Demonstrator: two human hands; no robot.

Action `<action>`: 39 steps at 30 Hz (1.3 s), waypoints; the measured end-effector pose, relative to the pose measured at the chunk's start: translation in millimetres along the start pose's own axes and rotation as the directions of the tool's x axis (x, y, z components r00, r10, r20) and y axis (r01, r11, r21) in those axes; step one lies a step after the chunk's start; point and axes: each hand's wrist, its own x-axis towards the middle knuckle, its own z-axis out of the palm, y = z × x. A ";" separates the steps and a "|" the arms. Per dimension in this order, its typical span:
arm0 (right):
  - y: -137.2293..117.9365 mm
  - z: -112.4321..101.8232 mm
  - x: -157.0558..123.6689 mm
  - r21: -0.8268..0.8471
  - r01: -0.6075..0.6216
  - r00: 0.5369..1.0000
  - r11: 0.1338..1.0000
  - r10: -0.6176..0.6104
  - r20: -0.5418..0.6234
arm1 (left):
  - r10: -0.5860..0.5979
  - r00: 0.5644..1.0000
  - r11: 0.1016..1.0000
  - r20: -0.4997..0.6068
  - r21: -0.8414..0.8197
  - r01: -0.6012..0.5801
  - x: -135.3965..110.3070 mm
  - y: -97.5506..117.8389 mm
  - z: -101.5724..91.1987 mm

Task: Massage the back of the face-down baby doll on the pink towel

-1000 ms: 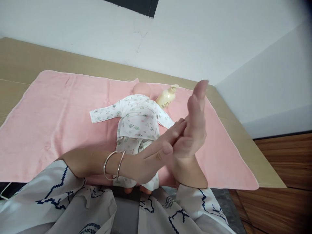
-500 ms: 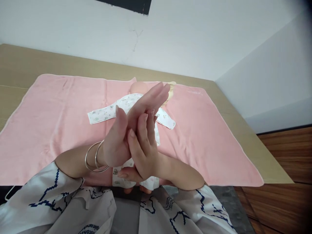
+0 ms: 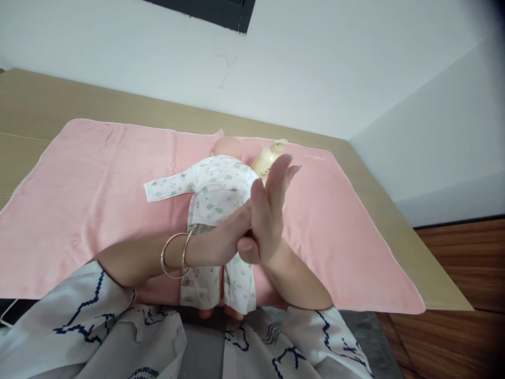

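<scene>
Above the doll, my left hand (image 3: 224, 239) and my right hand (image 3: 272, 218) press against each other. My right hand's fingers stretch upward, and its thumb lies by my left hand. Most fingers of my left hand are hidden behind my right hand, so their shape does not show. Two thin bracelets (image 3: 163, 256) circle my left wrist. Beneath lies a doll (image 3: 215, 195) in white printed pyjamas, with its head at the far side and feet towards me. Its right-side sleeve is mostly covered by my hands. A pale yellow bottle (image 3: 264, 160) lies by the doll's head.
A pink blanket (image 3: 118, 184) is spread over the wooden table (image 3: 371, 195), its near part reaching the table's front edge. Behind stands a white wall (image 3: 158, 63) with a dark panel (image 3: 221, 13). Brown wooden furniture (image 3: 461, 258) is at the right.
My hands have shifted right and turned, with my right hand now in front and my left fingers behind it. More of the doll and the yellow bottle shows.
</scene>
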 end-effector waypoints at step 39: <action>84.4 89.1 54.0 0.107 -0.268 0.941 0.958 0.236 0.244 | 0.541 0.762 0.592 -0.356 0.804 -0.045 89.0 -119.6 -105.1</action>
